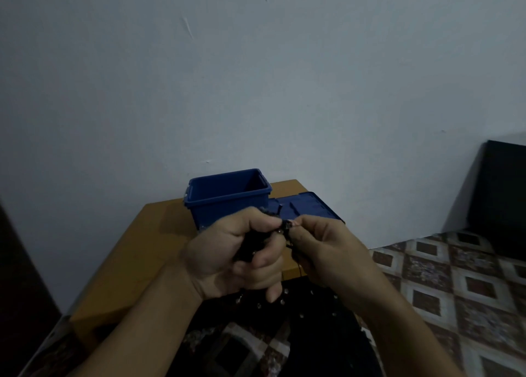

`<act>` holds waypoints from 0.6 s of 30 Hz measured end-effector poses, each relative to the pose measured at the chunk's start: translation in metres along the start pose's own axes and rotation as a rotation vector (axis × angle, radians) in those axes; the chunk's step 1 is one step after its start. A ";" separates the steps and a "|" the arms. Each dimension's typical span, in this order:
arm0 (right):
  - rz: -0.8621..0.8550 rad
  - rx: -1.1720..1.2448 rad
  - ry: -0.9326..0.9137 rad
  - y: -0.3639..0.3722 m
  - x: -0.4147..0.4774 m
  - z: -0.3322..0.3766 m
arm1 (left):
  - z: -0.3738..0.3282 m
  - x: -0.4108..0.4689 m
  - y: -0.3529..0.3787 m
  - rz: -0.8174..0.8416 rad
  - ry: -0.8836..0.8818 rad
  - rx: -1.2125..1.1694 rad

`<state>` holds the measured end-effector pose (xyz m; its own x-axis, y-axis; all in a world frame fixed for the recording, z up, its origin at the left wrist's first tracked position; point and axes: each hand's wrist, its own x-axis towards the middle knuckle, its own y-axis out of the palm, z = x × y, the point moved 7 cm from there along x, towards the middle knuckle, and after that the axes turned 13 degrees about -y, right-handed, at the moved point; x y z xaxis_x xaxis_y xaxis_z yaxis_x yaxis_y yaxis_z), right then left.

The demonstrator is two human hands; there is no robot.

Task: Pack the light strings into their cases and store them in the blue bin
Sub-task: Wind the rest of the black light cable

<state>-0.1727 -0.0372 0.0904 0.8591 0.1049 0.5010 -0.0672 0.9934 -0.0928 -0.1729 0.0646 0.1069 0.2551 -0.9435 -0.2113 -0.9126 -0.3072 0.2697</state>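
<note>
My left hand [242,251] grips a bundled black light string [253,243] in its curled fingers, just in front of the blue bin [227,197]. My right hand [321,243] pinches the string's free end at the top of the bundle. More of the dark string with small bulbs [284,302] hangs below my hands over a dark surface. The blue bin stands open on the low wooden table [136,262]; what lies inside it is hidden. Its blue lid [307,206] lies flat on the table to the bin's right. No case is visible.
A pale wall rises right behind the table. Patterned floor tiles [455,277] spread to the right. A dark object [501,197] leans against the wall at the far right. A dark edge borders the frame at the left.
</note>
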 end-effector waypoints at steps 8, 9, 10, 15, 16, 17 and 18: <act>0.059 -0.070 -0.060 0.003 -0.001 0.000 | -0.024 -0.003 -0.004 -0.026 0.262 -0.156; 0.083 -0.088 -0.048 0.004 -0.001 -0.001 | -0.027 -0.004 -0.006 -0.048 0.291 -0.177; 0.107 -0.120 -0.036 0.004 -0.002 -0.004 | -0.028 -0.005 -0.007 -0.080 0.317 -0.196; 0.185 -0.164 -0.030 0.008 -0.001 -0.009 | -0.036 -0.010 -0.012 -0.212 0.424 -0.270; 0.197 -0.161 -0.030 0.009 -0.001 -0.008 | -0.038 -0.011 -0.012 -0.229 0.441 -0.286; 0.208 -0.177 -0.023 0.009 -0.002 -0.009 | -0.039 -0.012 -0.013 -0.254 0.456 -0.299; 0.214 -0.204 -0.009 0.009 -0.002 -0.010 | -0.040 -0.014 -0.013 -0.283 0.472 -0.308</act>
<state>-0.1699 -0.0292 0.0802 0.8320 0.3120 0.4588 -0.1419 0.9190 -0.3677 -0.1516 0.0771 0.1437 0.6509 -0.7519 0.1042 -0.6733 -0.5085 0.5368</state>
